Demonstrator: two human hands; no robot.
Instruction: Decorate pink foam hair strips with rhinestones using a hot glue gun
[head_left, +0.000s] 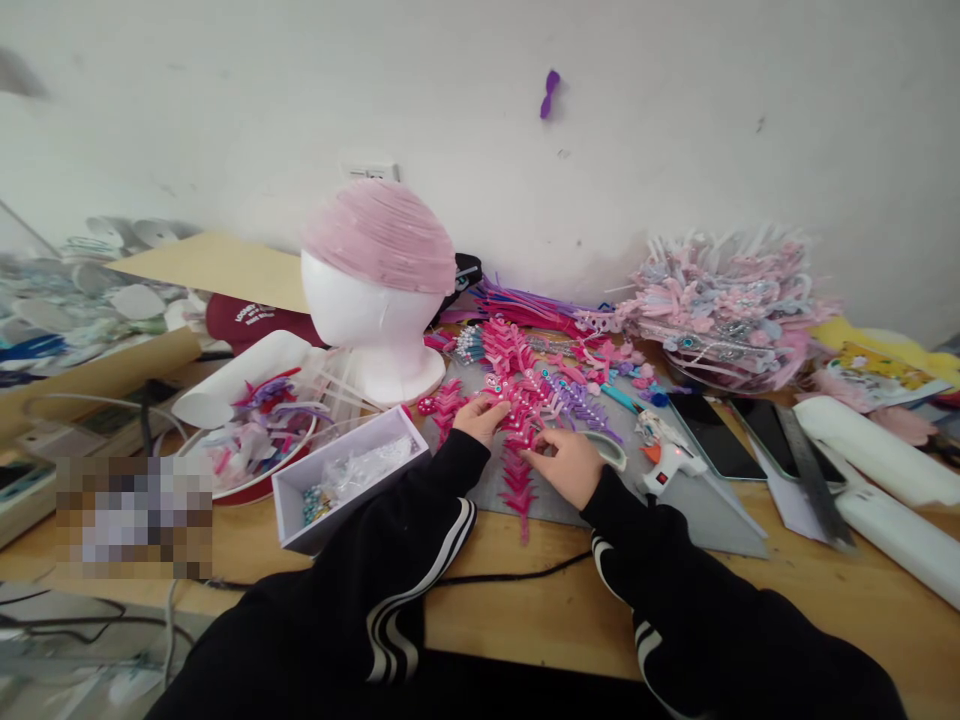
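Note:
A long hot-pink feathery ornament piece (520, 478) lies on a grey mat (697, 510), running from the pile of pink and purple pieces (551, 385) toward me. My left hand (480, 417) rests on its upper part, fingers bent and pressing on the pink fronds. My right hand (568, 462) sits at its right side, fingers curled in a pinch on the ornament's middle. Both arms wear black sleeves with white stripes.
A white foam head (373, 315) with a pink cap stands behind the hands. A white box (296, 500) of beads sits left, a plate of scraps (247, 440) beyond it. A glue gun (667, 455), two phones (712, 430), a metal ruler (810, 470) and a heap of pink headdresses (727, 305) lie right.

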